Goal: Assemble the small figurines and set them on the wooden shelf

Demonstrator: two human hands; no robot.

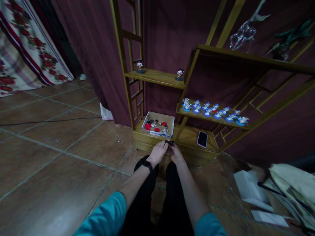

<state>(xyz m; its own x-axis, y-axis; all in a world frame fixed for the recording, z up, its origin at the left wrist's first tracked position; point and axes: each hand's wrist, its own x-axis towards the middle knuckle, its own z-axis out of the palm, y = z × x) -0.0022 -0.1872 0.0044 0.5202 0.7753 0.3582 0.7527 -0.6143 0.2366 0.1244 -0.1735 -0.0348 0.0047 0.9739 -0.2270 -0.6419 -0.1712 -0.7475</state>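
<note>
Just in front of the cardboard box, my left hand (159, 152) and my right hand (175, 153) meet with fingers closed on a small dark piece (169, 142). It is too small and too covered by fingers to tell its exact kind. Behind my hands, the shallow cardboard box (161, 116) stands on the lowest shelf. Loose red, black and white figurine parts (148, 126) lie in it. Two figurines with black hair (140, 66) and dark bases stand at the two ends of the shelf above.
Several blue and purple figurines (207, 112) crowd the middle right shelf of the wooden rack (157, 78). A phone (202, 139) lies on the low shelf. Clear deer ornament (243, 34) stands up high. A white box (251, 188) and pale bag (292, 183) are at right.
</note>
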